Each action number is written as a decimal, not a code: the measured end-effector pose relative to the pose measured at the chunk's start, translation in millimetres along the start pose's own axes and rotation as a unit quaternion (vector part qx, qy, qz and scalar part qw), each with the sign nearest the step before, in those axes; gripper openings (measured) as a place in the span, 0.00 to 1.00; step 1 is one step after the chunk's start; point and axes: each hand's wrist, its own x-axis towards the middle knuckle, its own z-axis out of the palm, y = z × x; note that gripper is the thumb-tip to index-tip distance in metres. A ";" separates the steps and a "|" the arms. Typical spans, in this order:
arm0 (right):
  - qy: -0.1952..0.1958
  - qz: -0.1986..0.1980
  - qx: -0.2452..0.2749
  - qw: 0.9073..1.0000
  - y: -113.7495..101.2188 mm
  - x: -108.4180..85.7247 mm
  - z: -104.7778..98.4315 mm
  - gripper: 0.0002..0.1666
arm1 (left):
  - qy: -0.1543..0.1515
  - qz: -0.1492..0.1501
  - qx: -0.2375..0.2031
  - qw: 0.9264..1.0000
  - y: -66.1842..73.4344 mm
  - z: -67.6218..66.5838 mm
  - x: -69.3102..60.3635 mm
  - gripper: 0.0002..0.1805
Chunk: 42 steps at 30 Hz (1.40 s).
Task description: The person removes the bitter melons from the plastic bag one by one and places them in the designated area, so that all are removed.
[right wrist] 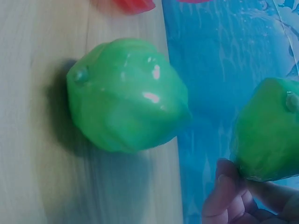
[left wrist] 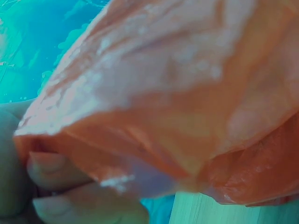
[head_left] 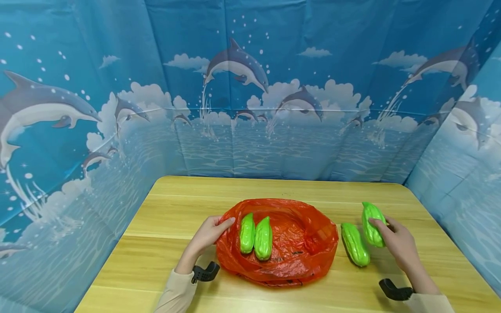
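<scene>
Left hand [head_left: 210,231]: clamped on the left rim of a crinkled, thin red plastic bag [head_left: 289,274], thumb over the edge, as I look on from my remote post
Red bag: set on a pale wood-grain tabletop [head_left: 156,256], its mouth spread wide
In the bag: a glossy, ridged, pointed green gourd [head_left: 247,234] at left, a matching second gourd [head_left: 263,240] just beside it, tips away from the person
Right hand [head_left: 400,243]: gripping a third gourd [head_left: 372,226] of the same glossy green, held up to the right of the bag
Fourth gourd [head_left: 355,246]: lying on the tabletop between bag and right hand, apart from the held one in my right wrist view
Sleeves [head_left: 176,290]: beige, a black bracket [head_left: 206,272] at each wrist
Behind: a blue curtain [head_left: 164,48] printed with leaping dolphins
</scene>
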 end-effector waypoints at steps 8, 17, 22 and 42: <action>-0.018 0.014 -0.012 1.000 8.0 1.1 -2.3 0.50 | 0.007 0.001 0.004 1.000 -0.8 0.4 0.3 0.20; -0.054 0.041 -0.034 0.997 15.8 6.0 -6.2 0.56 | 0.001 0.000 0.004 1.000 -1.5 -0.5 0.9 0.21; -0.046 0.049 -0.032 0.997 20.0 6.6 -5.4 0.56 | 0.001 -0.001 0.004 1.000 -1.6 -0.7 1.1 0.21; -0.093 0.044 -0.079 0.992 37.5 9.8 -10.6 0.58 | -0.001 -0.002 0.007 1.000 -1.2 1.5 0.4 0.20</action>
